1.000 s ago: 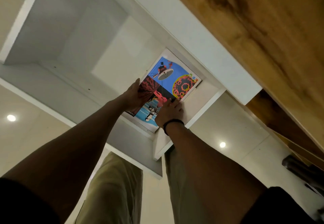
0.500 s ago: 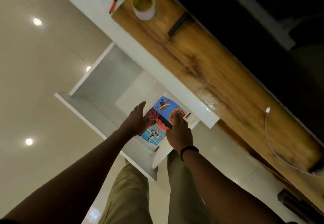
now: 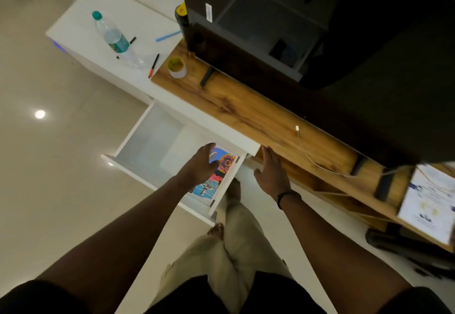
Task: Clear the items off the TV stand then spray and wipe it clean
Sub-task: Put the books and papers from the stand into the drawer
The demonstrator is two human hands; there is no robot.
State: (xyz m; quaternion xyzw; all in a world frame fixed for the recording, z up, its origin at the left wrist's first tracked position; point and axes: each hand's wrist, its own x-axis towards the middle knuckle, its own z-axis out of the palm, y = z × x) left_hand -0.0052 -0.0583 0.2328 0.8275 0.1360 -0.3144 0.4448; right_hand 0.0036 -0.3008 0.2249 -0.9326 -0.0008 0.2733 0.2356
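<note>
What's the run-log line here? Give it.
left hand: open, over colourful illustrated book | book: in open white drawer | right hand: open, empty

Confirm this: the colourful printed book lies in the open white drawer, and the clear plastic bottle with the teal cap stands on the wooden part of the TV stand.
One detail is wrong. The head view shows the clear plastic bottle with the teal cap on the white cabinet top, not the wooden part. The colourful printed book does lie in the open white drawer.

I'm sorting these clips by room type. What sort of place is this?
Most likely a home living room: a large dark TV stands on a long wooden TV stand with an open white drawer, over glossy tiled floor.
</note>
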